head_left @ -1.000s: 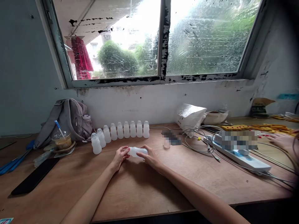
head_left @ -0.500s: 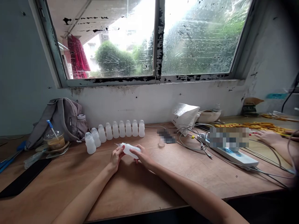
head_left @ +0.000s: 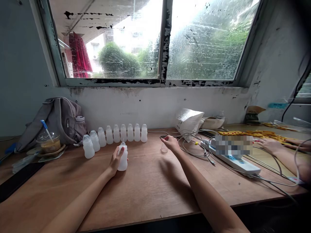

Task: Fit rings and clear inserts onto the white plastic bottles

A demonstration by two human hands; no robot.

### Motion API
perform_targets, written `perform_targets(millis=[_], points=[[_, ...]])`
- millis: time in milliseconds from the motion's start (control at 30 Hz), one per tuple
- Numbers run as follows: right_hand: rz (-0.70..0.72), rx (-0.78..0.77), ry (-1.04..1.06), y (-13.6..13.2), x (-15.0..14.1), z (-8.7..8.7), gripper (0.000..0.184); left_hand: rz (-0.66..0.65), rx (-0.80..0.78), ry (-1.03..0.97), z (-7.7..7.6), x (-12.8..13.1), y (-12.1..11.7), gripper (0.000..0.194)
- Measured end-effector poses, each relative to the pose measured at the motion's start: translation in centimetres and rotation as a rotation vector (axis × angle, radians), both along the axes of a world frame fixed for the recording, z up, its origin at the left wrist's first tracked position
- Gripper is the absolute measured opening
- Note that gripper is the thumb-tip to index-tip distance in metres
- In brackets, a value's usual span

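Frosted nozzle bottle now stands upright on the table at seven o'clock from view centre, clamped by the fingers of the left hand alone. That frees the right hand, two o'clock from it, by a dark object; whether its bunched fingers grip anything, I cannot tell. Half a second ago both hands held the bottle tilted.

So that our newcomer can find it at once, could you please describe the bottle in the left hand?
Below the big window, look on the wooden table for the curved row of rounded-top bottles. Nearer the person, the left hand grips one upright white bottle. Unlike its neighbours, it is held and has a thin, pointed tip.
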State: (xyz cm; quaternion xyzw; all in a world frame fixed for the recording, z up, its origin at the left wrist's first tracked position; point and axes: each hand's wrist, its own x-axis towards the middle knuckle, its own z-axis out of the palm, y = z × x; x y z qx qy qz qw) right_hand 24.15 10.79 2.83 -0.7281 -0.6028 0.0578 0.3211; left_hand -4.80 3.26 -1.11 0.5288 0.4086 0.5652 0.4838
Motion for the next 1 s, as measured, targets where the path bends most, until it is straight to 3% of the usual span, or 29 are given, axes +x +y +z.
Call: perform_targets(millis=[100,233,300,433,567,800,1000], points=[[-0.072,-0.161,-0.040,0.4,0.6,-1.1,0.039,-0.007,0.080,0.173,-0.1,0.2,0.1,0.046],[-0.021,-0.162,0.040,0.2,0.0,-1.5,0.032,-0.001,0.147,0.347,0.0,0.3,-0.3,0.048],[0.147,-0.104,0.260,0.0,-0.3,-1.2,0.032,0.001,0.181,0.416,0.1,0.4,-0.5,0.043],[0.625,-0.054,0.795,-1.3,-1.5,0.1,0.034,0.028,0.232,0.484,0.6,0.5,-0.8,0.036],[0.855,-0.121,0.940,-3.2,-3.6,1.4,0.041,-0.021,0.195,0.453,1.1,0.4,-1.3,0.042],[0.988,-0.204,0.837,-4.5,-5.8,1.5,0.041,-0.018,0.173,0.536,0.8,0.2,-0.8,0.034],[0.892,-0.231,0.791,-4.5,-6.4,0.6,0.035,-0.014,0.207,0.598,0.3,0.0,-0.3,0.035]])
